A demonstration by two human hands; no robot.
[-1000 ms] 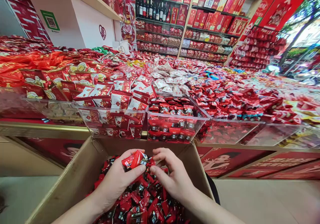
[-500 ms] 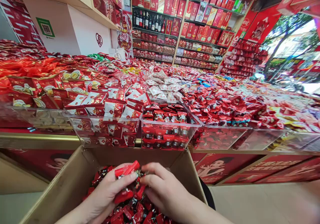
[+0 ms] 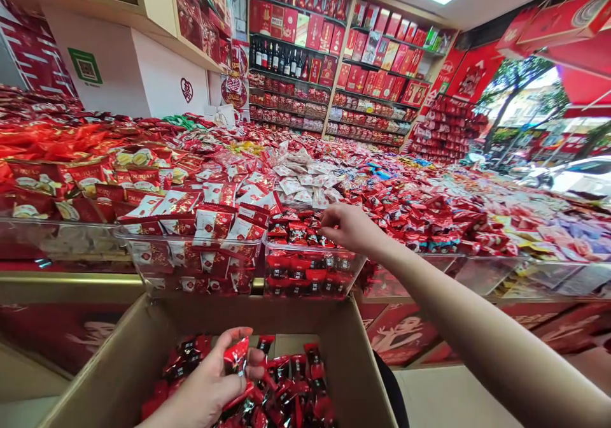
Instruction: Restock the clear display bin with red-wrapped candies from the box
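Observation:
My left hand is over an open cardboard box, its fingers curled round red wrapped candies. Below it in the box lies a loose heap of the same red-and-black wrapped candies. My right hand reaches over the box to a clear plastic bin. Its fingers are bent down and pinched at a wrapped candy in the bin's top layer, which they partly hide. Through the bin's front, similar candies show in neat rows.
Left of that bin stands another clear bin of white-and-red packets. Durian packets lie farther left. Heaped red sweets fill the bins to the right. Behind the counter are shelves of bottles and boxes.
My right hand has left my left hand and moved up and forward to the clear bin. The left hand stays over the box, slightly lower. The view has tilted up.

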